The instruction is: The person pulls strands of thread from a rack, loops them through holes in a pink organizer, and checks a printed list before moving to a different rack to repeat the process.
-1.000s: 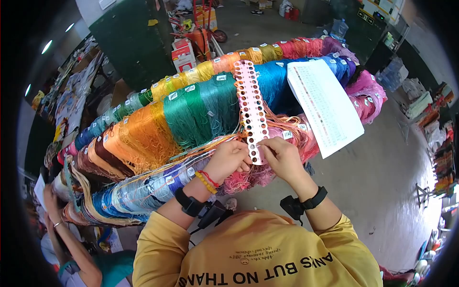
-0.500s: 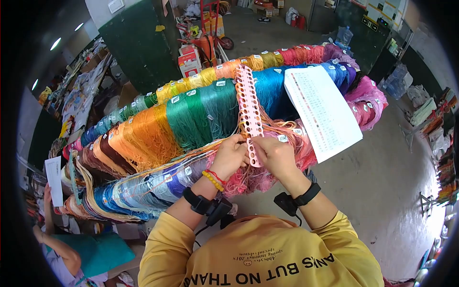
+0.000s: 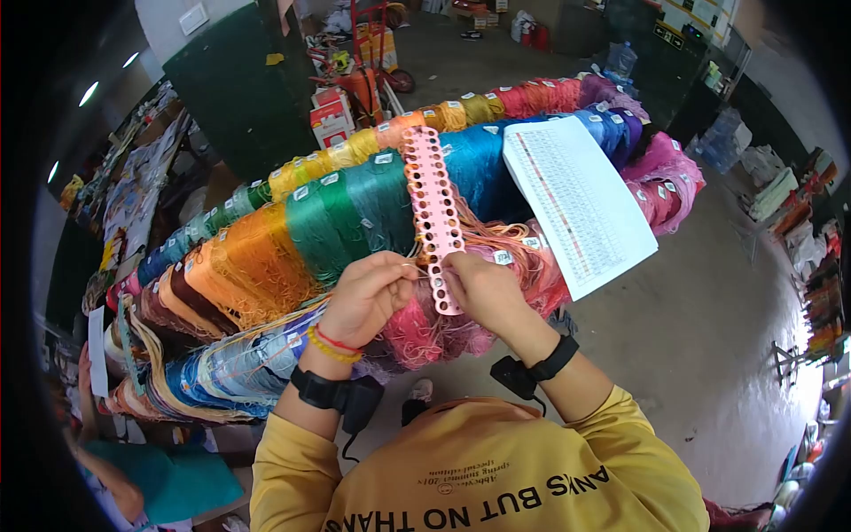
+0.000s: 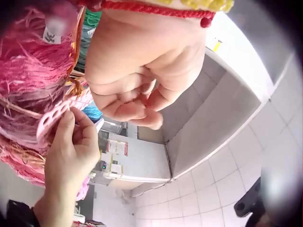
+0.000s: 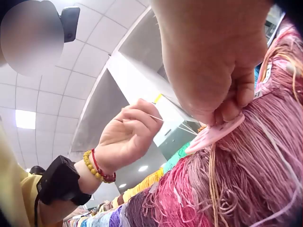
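Observation:
A long pink thread card (image 3: 431, 191) with two rows of round holes lies across the hanging thread skeins (image 3: 341, 213). At its near end my right hand (image 3: 489, 288) pinches the card's edge. To the left, my left hand (image 3: 368, 297) is apart from the card, fingertips together. Pale thread (image 5: 187, 129) runs from the pinched fingers of the left hand to the card in the right wrist view. Orange and tan strands (image 5: 212, 175) hang from the card over dusky pink skeins (image 5: 246, 156).
Labelled skeins in many colours hang in several long rows. Printed sheets (image 3: 581, 208) lie on the rows at right. A second person (image 3: 133, 479) in teal is at lower left. Behind the rows stand a red hand truck (image 3: 368, 75) and a dark green pillar (image 3: 230, 89).
My left hand has drawn away to the left from the card, with thread between its fingertips. The right hand stays at the card's near end.

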Available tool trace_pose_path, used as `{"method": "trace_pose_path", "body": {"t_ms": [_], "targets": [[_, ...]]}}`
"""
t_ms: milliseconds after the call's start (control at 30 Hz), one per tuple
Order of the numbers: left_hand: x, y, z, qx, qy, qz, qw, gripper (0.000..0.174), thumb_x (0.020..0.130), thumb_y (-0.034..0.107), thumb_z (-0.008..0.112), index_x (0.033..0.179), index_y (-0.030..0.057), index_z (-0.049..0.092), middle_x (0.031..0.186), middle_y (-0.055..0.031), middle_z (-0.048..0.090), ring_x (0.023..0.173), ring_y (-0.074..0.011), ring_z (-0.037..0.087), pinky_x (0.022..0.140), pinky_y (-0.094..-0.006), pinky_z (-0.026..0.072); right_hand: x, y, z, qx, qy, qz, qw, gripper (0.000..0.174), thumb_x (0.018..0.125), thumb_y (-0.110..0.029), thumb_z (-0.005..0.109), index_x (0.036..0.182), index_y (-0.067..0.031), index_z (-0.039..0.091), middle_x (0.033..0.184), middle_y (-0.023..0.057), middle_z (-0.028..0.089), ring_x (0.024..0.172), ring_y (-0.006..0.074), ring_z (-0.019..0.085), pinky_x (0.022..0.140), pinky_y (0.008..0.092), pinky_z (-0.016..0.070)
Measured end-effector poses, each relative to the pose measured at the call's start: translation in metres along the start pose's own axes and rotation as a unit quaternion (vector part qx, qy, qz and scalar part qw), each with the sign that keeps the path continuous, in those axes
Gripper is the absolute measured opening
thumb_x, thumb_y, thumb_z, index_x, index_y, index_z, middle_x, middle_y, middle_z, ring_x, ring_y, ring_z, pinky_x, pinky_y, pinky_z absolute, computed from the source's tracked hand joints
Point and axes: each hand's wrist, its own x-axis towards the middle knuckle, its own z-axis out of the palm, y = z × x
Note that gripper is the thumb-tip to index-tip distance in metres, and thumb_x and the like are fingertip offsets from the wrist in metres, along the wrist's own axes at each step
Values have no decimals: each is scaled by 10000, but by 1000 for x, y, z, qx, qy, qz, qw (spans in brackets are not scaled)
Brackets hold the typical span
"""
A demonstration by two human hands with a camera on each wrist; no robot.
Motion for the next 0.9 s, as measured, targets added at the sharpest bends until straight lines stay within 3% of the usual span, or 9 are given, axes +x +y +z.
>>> {"method": "trace_pose_path", "body": {"t_ms": [100, 233, 367, 400, 500, 633, 733, 833, 900], "targets": [[-2, 2, -2, -108, -133, -9, 985, 222, 857, 61, 461, 1042, -22, 550, 603, -33, 528, 510, -104, 474, 474, -199, 363, 1, 4, 5, 22, 30, -25, 999, 150, 815, -188, 517, 831, -39, 519, 743, 161, 580, 682, 332, 586, 581, 430, 462], [17, -21, -2, 273, -47, -40, 960, 315, 868, 96, 483, 1162, -18, 493, 645, -36, 564, 517, -77, 512, 476, -192, 411, -2, -2, -5, 244, 37, 66, 967, 125, 832, -142, 535, 855, -20, 551, 708, 148, 583, 605, 271, 588, 558, 345, 462], [27, -47, -8, 350, 1, 43, 936, 163, 858, 98, 487, 912, -21, 585, 659, -37, 580, 528, -91, 540, 491, -218, 438, -4, -2, -6, 316, 49, 74, 945, 155, 833, -159, 556, 888, -14, 560, 686, 111, 585, 569, 202, 573, 547, 296, 452], [28, -44, -6, 372, 26, 78, 925, 176, 856, 124, 500, 784, -20, 571, 668, -52, 588, 548, -113, 554, 521, -240, 450, -1, 5, -2, 280, 45, 120, 951, 203, 821, -165, 556, 950, -8, 552, 729, 122, 604, 622, 256, 595, 591, 333, 467], [31, -47, -18, 416, 63, 106, 901, 194, 853, 145, 506, 777, -21, 573, 671, -69, 593, 566, -134, 560, 545, -261, 448, 11, 20, 5, 110, 175, 27, 978, 295, 802, -163, 552, 1047, -1, 523, 775, 152, 610, 697, 314, 604, 654, 382, 469], [33, -46, -20, 511, 23, 119, 851, 160, 882, 100, 488, 804, -18, 562, 685, -29, 568, 580, -67, 513, 538, -198, 433, 20, 14, -4, 164, 22, 151, 975, 384, 777, -171, 561, 1105, 15, 488, 806, 177, 612, 768, 351, 596, 696, 413, 457], [30, -45, -21, 428, 17, 108, 897, 142, 869, 87, 493, 797, -13, 564, 692, -43, 580, 569, -76, 518, 539, -208, 444, 26, 20, 0, 221, 22, 155, 963, 411, 768, -122, 566, 1140, 8, 448, 714, 131, 580, 679, 279, 588, 638, 373, 452], [12, -6, -21, 314, 111, 33, 942, 170, 851, 155, 500, 780, 25, 583, 670, -56, 590, 591, -127, 548, 550, -238, 437, 29, 28, 5, 283, 14, 155, 946, 424, 780, -42, 552, 1177, -1, 410, 675, 55, 506, 618, 155, 519, 592, 285, 424], [-1, 21, -46, 97, 61, 88, 990, 144, 861, 144, 477, 837, 53, 586, 736, -59, 599, 643, -124, 557, 564, -225, 448, 29, 33, 7, 350, -6, 174, 921, 416, 798, 4, 544, 1188, 2, 400, 718, 11, 482, 639, 81, 472, 585, 220, 401]]}}
